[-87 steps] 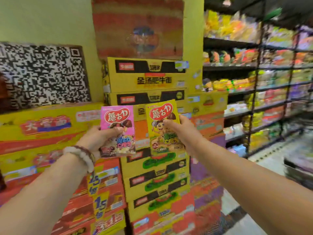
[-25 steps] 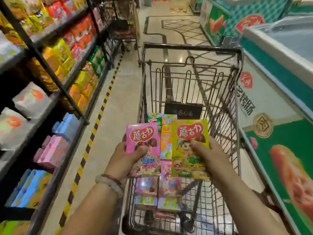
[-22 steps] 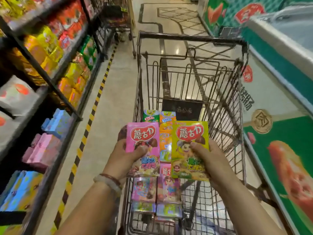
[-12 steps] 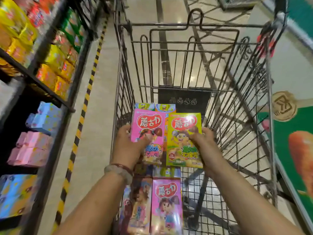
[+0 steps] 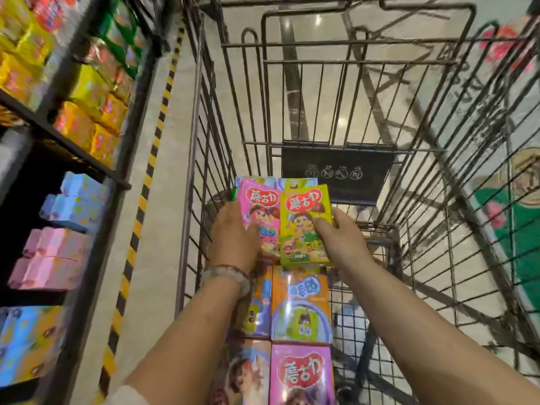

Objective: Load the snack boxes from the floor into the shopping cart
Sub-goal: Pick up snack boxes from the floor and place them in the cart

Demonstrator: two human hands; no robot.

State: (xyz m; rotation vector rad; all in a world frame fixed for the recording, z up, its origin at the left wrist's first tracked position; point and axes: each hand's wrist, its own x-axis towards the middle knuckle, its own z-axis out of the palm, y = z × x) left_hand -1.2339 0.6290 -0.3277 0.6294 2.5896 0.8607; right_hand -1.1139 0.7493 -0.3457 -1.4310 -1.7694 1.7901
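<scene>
Both arms reach down inside the wire shopping cart (image 5: 193, 159). My left hand (image 5: 233, 235) grips a pink snack box (image 5: 260, 206) by its left edge, thumb across the front. My right hand (image 5: 342, 238) holds a yellow-green snack box (image 5: 301, 226) by its right edge. The two boxes sit side by side, low over the cart's left half. Beneath and nearer to me lie several snack boxes in two rows, among them an orange box (image 5: 301, 305) and a pink box (image 5: 301, 375). More box tops (image 5: 295, 182) show just beyond the held pair.
Store shelves (image 5: 73, 147) with snack packs and pink and blue boxes run along the left. A yellow-black floor stripe (image 5: 146, 176) lies between shelves and cart. A green freezer cabinet (image 5: 520, 229) stands right of the cart. The cart's right half shows bare wire floor (image 5: 380, 287).
I turned from the stacked cartons to the cart with both boxes in hand. In the last second both hands sank from above the cart deep into it, toward its far left end.
</scene>
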